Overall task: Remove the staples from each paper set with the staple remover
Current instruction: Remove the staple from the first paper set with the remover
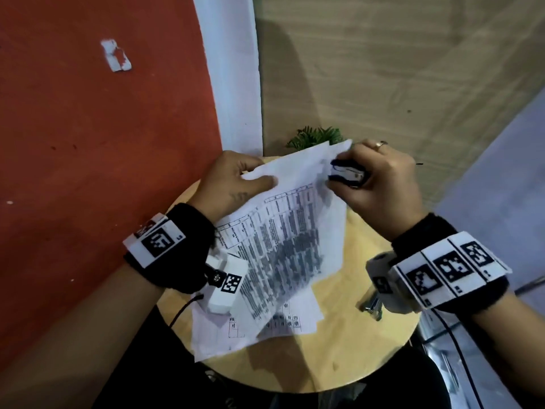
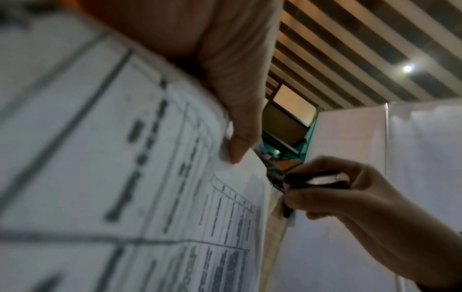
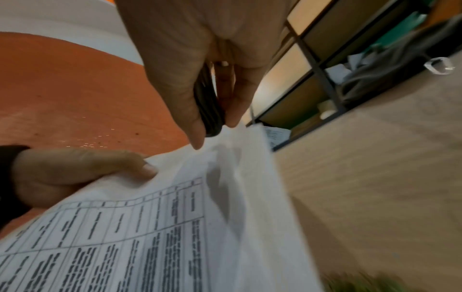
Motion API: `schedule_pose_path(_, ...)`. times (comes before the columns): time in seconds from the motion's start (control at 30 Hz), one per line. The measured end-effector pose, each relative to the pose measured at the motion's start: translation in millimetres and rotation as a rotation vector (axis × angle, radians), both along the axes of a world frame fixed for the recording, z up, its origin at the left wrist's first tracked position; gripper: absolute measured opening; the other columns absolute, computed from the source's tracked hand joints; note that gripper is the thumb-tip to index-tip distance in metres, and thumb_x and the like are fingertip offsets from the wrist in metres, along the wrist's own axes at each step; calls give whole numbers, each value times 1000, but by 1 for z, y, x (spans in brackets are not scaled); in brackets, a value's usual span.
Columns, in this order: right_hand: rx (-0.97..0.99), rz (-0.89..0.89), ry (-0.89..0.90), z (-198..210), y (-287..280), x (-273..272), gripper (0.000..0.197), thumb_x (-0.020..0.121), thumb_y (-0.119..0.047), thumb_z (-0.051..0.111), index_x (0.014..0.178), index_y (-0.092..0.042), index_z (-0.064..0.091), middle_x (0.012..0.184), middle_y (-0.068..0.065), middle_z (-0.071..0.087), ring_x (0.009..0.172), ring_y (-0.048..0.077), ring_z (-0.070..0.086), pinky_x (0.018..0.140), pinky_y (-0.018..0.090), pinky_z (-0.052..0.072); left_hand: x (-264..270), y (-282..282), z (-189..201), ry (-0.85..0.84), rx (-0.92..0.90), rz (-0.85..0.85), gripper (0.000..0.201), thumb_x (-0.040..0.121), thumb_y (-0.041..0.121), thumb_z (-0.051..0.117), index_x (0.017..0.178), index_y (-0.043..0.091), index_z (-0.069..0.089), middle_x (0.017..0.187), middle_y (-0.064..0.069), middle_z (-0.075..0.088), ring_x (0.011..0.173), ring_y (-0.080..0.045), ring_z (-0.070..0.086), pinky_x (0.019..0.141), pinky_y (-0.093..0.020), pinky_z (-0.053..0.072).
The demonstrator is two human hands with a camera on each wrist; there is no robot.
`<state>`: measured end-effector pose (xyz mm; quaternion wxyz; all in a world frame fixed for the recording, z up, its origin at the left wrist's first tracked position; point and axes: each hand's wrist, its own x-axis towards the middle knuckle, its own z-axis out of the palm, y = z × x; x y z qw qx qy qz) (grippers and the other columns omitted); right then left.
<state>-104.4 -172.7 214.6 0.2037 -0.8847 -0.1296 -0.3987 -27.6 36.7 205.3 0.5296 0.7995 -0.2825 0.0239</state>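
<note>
A round, light wooden surface (image 1: pixel 368 261) fills the near middle of the head view, set against a red wall on the left and a pale wood-grain panel beyond. Over it, a stapled paper set (image 1: pixel 292 225) printed with tables is lifted at a slant, its far end raised. More printed sheets (image 1: pixel 236 323) lie flat on the surface beneath it, toward the near left. The left hand (image 1: pixel 233 181) pinches the far left edge of the lifted set, thumb on top and fingers underneath. The right hand (image 1: pixel 383 178) is curled round a dark staple remover (image 1: pixel 346 174), squeezing it between thumb and fingers at the set's far right corner; whether its teeth have hold of a staple cannot be told. A green plant (image 1: pixel 315 137) peeks out behind the far corner of the paper. A small metal object (image 1: pixel 373 307), partly hidden below the right wrist, sits on the surface's right side.
</note>
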Motion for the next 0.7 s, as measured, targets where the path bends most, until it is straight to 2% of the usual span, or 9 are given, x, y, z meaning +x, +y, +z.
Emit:
schedule_pose_path(0.07,45,-55,82,-19,-14,-2,19,65,-12,78,77,-3,67,75,13,64,70,25,59,61,25,35,4,9,-2,-16,60,27,15,83,7,70,69,3,69,47,19,52,49,7,45,50,-16,33)
schedule_pose_path(0.13,127,-124,238,-51,-24,-4,23,62,-9,83,78,-2,68,76,13,67,73,28,63,61,26,35,9,16,0,-52,124,40,20,84,7,69,65,9,67,48,21,51,48,8,45,50,-14,32)
schedule_pose_path(0.27,307,-268,551,-110,-41,-1,30,61,-14,85,85,-3,71,85,10,72,85,26,65,63,20,34,25,31,-1,-69,197,67,28,77,28,70,75,0,69,65,-2,54,62,-8,47,59,-26,34)
schedule_pose_path(0.33,331,-273,667,-122,-43,0,39,60,-20,87,93,-6,71,89,6,72,83,18,65,62,15,35,30,37,0,-47,228,50,22,78,28,72,72,7,69,62,0,56,62,-10,48,61,-27,35)
schedule_pose_path(0.43,507,-118,705,-116,-36,6,43,58,-14,88,96,-8,70,87,-4,69,72,-2,61,64,3,39,39,41,4,-7,267,21,23,74,34,74,60,19,64,50,12,53,53,0,45,56,-24,33)
schedule_pose_path(0.5,779,94,744,-106,-33,11,44,56,-4,86,96,-6,69,100,-6,64,77,-7,63,71,12,48,45,39,5,11,287,8,25,71,36,74,57,19,63,49,11,52,50,1,44,53,-23,33)
schedule_pose_path(0.6,1047,385,862,-98,-25,19,53,43,-13,91,92,-12,74,119,9,59,107,14,59,74,24,54,48,33,-1,72,259,-62,26,73,26,79,55,19,62,48,12,50,48,5,43,47,-15,34)
schedule_pose_path(0.67,1078,489,915,-95,-18,24,57,35,-4,91,88,-14,74,99,9,69,97,16,64,73,23,53,48,29,-7,109,234,-89,24,78,16,73,57,18,62,46,14,50,46,7,43,46,-12,34)
schedule_pose_path(0.7,1076,504,926,-95,-15,26,53,39,3,85,87,-14,72,89,6,72,88,15,67,71,23,53,48,28,-10,126,215,-89,22,79,13,72,60,14,62,46,15,52,46,7,44,46,-11,35)
